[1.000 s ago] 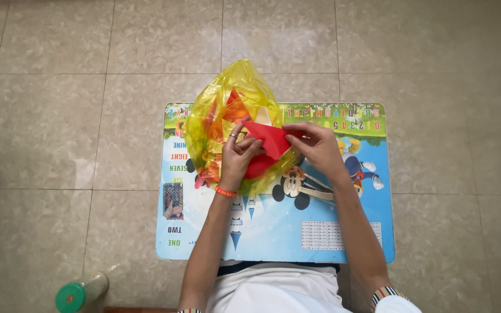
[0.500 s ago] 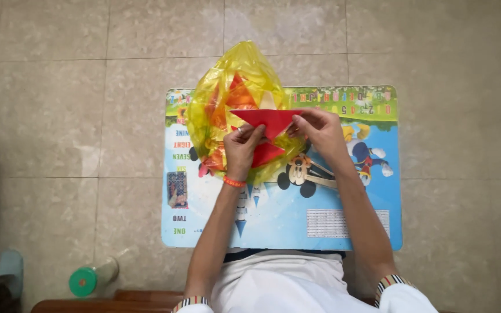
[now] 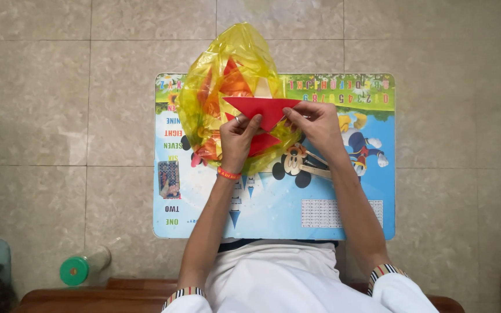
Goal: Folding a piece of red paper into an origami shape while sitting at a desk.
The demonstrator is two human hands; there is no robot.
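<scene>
I hold a folded red paper triangle [image 3: 260,110] between both hands above the small blue cartoon-printed table [image 3: 320,203]. My left hand [image 3: 239,142] pinches the paper's lower left part, a ring on one finger and an orange band [image 3: 228,173] at the wrist. My right hand [image 3: 318,124] grips the paper's right corner with its fingertips. The paper sits over the crinkled yellow plastic bag [image 3: 227,87] full of orange and red pieces, which lies on the table's far left part. On the tiled floor [image 3: 59,104], left of the table's near corner, stands a green-capped bottle [image 3: 82,268].
</scene>
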